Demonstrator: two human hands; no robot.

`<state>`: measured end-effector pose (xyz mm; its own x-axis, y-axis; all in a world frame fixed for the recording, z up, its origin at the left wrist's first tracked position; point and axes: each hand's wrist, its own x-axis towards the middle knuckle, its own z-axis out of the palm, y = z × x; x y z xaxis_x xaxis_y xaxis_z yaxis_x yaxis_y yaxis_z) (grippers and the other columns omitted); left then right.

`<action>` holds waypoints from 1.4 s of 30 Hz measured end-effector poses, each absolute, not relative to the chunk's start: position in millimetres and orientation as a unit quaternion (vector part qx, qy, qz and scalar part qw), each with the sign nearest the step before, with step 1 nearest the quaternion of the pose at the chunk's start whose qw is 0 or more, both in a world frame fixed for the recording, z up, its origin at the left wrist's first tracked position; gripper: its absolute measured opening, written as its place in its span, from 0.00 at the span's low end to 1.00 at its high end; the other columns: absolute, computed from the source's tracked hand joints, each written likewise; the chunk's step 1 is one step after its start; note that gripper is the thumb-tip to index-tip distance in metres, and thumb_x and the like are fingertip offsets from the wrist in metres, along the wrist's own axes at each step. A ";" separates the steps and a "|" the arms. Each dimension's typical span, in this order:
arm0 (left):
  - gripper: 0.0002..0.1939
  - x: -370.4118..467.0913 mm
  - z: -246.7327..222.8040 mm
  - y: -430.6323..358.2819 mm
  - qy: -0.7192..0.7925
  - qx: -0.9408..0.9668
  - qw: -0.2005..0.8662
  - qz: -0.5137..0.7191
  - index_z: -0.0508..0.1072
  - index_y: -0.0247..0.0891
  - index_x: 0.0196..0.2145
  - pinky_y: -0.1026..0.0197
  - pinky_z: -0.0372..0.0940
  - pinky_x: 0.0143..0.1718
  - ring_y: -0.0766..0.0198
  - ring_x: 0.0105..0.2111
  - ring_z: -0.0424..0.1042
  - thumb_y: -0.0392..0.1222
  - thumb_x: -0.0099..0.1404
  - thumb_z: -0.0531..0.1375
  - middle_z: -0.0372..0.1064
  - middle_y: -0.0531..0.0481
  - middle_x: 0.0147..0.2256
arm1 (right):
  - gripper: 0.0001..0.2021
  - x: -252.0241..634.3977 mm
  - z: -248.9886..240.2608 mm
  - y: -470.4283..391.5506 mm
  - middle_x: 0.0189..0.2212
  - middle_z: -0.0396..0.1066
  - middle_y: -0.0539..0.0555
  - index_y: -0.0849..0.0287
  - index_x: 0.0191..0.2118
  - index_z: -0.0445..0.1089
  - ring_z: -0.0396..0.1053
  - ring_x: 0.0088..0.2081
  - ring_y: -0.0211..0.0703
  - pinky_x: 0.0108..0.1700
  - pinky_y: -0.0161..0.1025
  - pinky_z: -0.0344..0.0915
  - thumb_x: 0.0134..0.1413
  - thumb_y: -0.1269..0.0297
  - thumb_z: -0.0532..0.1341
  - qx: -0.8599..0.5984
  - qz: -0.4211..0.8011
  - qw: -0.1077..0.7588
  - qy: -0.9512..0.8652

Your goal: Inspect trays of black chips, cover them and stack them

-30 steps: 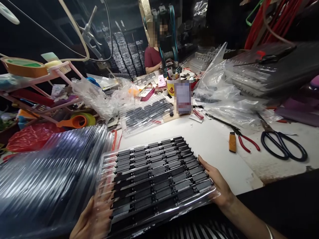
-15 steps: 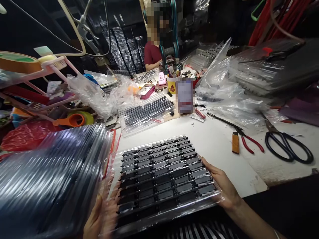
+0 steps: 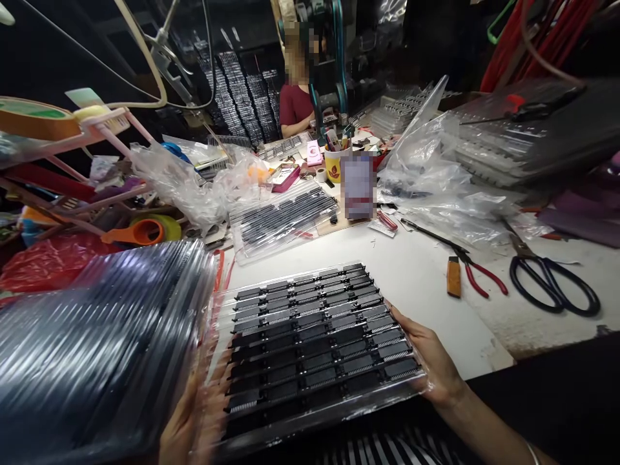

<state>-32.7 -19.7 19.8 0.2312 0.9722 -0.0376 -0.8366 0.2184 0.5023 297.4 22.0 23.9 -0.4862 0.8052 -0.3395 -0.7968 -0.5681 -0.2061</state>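
Observation:
I hold a clear plastic tray (image 3: 314, 352) filled with rows of black toothed parts, at the near edge of the white table (image 3: 416, 284). My left hand (image 3: 194, 420) grips the tray's near left corner, blurred behind the clear plastic. My right hand (image 3: 431, 358) holds its right edge with fingers spread along the side. Just left of the tray lies a tall stack of similar clear trays (image 3: 97, 349), blurred.
Red-handled pliers (image 3: 465, 265) and black scissors (image 3: 552, 278) lie on the right. Another filled tray (image 3: 283, 219), plastic bags (image 3: 426, 174) and a yellow cup (image 3: 334, 165) sit further back. A pink rack (image 3: 82, 161) stands left. A person in a maroon shirt (image 3: 295, 106) sits opposite.
My left hand has shifted right along the tray's near left corner. The tray has moved slightly right and stays in both hands.

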 end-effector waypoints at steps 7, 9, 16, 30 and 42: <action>0.24 -30.9 22.5 -15.9 0.122 0.173 0.753 0.623 0.30 0.50 0.63 0.56 0.55 0.58 0.63 0.61 0.50 0.45 0.71 0.30 0.46 0.50 0.63 | 0.17 297.9 24.5 20.6 0.39 0.76 0.54 0.57 0.53 0.67 0.75 0.39 0.42 0.48 0.44 0.67 0.65 0.60 0.49 -0.191 0.860 0.473 0.004; 0.24 -30.8 19.9 -17.0 0.119 0.179 0.753 0.622 0.29 0.48 0.63 0.57 0.53 0.58 0.63 0.62 0.47 0.46 0.71 0.30 0.44 0.49 0.63 | 0.16 297.6 24.7 20.3 0.40 0.76 0.53 0.56 0.54 0.66 0.75 0.39 0.41 0.48 0.43 0.67 0.65 0.61 0.49 -0.189 0.858 0.478 0.005; 0.26 -25.2 16.2 -20.2 0.215 0.194 0.716 0.636 0.31 0.47 0.65 0.62 0.53 0.57 0.65 0.60 0.50 0.37 0.71 0.34 0.49 0.48 0.62 | 0.17 297.4 24.4 21.7 0.41 0.76 0.52 0.53 0.56 0.64 0.75 0.39 0.41 0.49 0.44 0.67 0.64 0.65 0.49 -0.214 0.850 0.481 -0.008; 0.27 -17.4 21.4 -19.6 0.381 0.146 0.636 0.655 0.47 0.47 0.64 0.64 0.53 0.59 0.66 0.61 0.52 0.36 0.69 0.45 0.56 0.53 0.61 | 0.17 300.9 21.2 20.4 0.44 0.75 0.51 0.50 0.55 0.65 0.74 0.42 0.43 0.51 0.46 0.66 0.64 0.65 0.49 -0.257 0.843 0.472 -0.012; 0.30 -22.5 15.7 -23.0 0.342 0.155 0.665 0.646 0.41 0.47 0.65 0.63 0.55 0.58 0.65 0.61 0.52 0.35 0.68 0.44 0.57 0.51 0.61 | 0.17 297.9 25.9 19.4 0.45 0.75 0.51 0.49 0.55 0.65 0.73 0.44 0.44 0.53 0.47 0.65 0.63 0.63 0.51 -0.275 0.834 0.477 -0.029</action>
